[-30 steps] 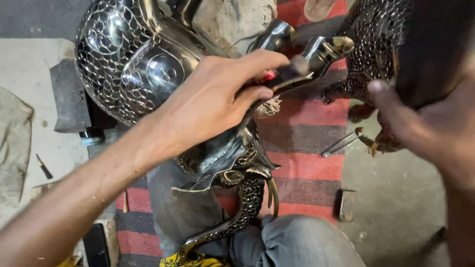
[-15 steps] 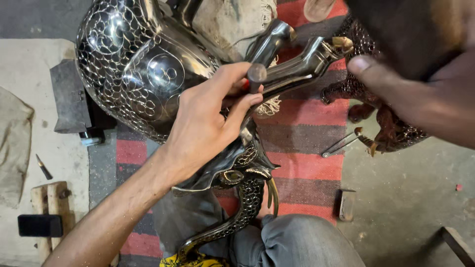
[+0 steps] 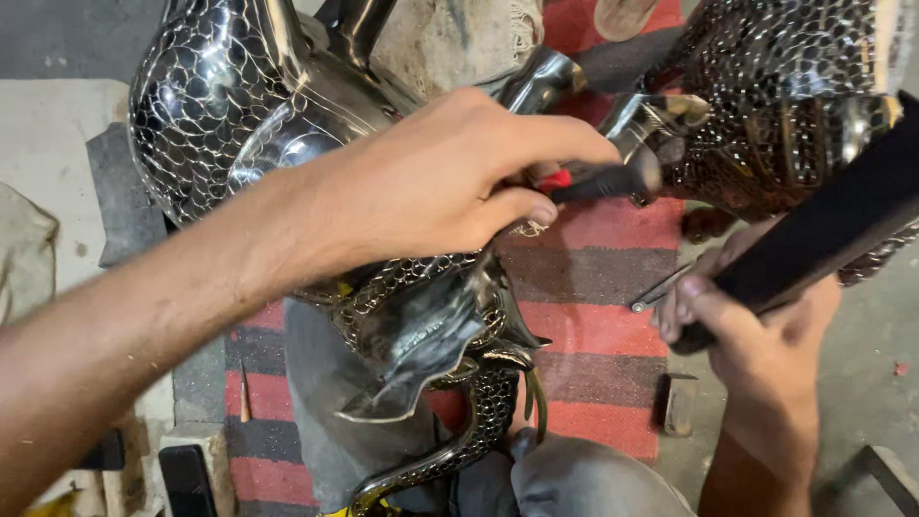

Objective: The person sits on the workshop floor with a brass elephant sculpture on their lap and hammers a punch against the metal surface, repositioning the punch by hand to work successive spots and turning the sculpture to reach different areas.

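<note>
A polished silver metal sculpture [image 3: 239, 115] is gleaming at the far left, its rounded body showing an engraved scale pattern of dark outlines. A second scaled metal piece [image 3: 785, 105] at the far right is glinting in darker silver and black with brassy touches. The tool handle [image 3: 593, 182] between them is showing black with a red band. Beneath, a striped rug [image 3: 593, 297] is running in red, grey and black bands. A black bar [image 3: 823, 230] is crossing the right side.

Striped red rug [image 3: 593, 258], small wooden block [image 3: 678, 405].
</note>
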